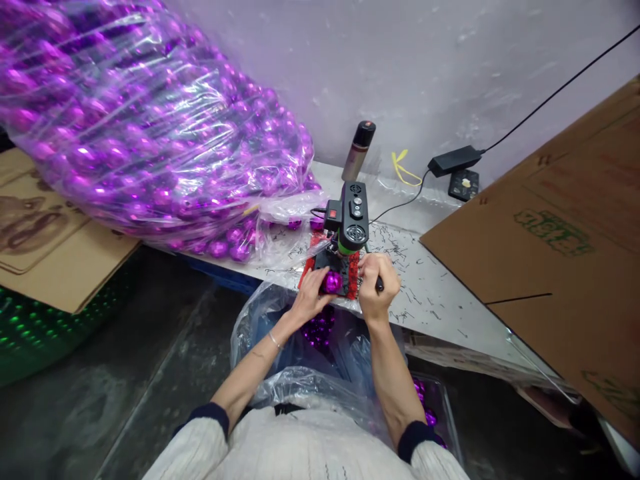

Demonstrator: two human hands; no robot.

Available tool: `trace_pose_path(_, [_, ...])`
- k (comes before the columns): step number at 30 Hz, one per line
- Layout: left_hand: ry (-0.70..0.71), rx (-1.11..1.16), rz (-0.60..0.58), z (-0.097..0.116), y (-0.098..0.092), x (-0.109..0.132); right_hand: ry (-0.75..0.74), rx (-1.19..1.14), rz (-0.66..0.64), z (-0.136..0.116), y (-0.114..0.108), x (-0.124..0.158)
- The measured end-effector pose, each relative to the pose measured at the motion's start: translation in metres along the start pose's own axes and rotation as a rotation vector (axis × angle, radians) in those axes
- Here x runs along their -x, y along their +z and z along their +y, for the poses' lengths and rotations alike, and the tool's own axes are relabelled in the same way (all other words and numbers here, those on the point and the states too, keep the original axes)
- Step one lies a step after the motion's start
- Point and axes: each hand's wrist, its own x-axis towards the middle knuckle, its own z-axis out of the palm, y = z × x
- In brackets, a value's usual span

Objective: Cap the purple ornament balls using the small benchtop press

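A shiny purple ball (333, 281) sits on the dark base of a small black bench machine (355, 217), which looks like a mini drill press. My left hand (311, 297) holds the ball from its left side, the fingertips against it. To the right of the machine, my right hand (379, 283) is closed in a fist around a black handle (380, 285); only the handle's end shows. Red material (353, 275) lies beneath the base. The point where the machine meets the ball is hard to make out.
A big clear bag of purple balls (165, 147) fills the left side. A spray can (359, 150) and power adapter (455, 160) are behind the machine. A cardboard box (560, 220) stands right. An open plastic bag (270, 320) with purple balls hangs below the table edge.
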Motion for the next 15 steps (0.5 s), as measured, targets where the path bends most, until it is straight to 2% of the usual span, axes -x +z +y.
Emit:
trace_pose_path(3, [0.056,-0.052,-0.027,0.002,-0.015,0.013,-0.054,0.005,-0.009,0.004,-0.001,0.005])
trace_pose_path(5, [0.022,-0.055,0.04,-0.005,-0.031,-0.003,-0.069,0.001,-0.006,0.008,0.001,0.012])
trace_pose_path(6, [-0.029,-0.055,0.094,-0.011,-0.039,-0.019,-0.07,-0.002,-0.003,0.009,0.001,0.015])
trace_pose_path(8, [-0.217,-0.078,0.227,-0.027,-0.057,-0.061,-0.068,-0.007,-0.001,0.011,0.003,0.019])
trace_pose_path(9, [-0.352,-0.093,0.284,-0.036,-0.066,-0.084,-0.067,-0.007,-0.003,0.011,0.003,0.019])
trace_pose_path(11, [-0.644,-0.069,0.294,-0.051,-0.078,-0.127,-0.069,-0.002,-0.007,0.011,0.003,0.02])
trace_pose_path(13, [-0.736,-0.036,0.274,-0.061,-0.083,-0.156,-0.072,0.006,-0.008,0.011,0.004,0.021])
trace_pose_path(15, [-0.755,0.004,0.255,-0.067,-0.084,-0.17,-0.077,0.007,-0.007,0.011,0.004,0.022])
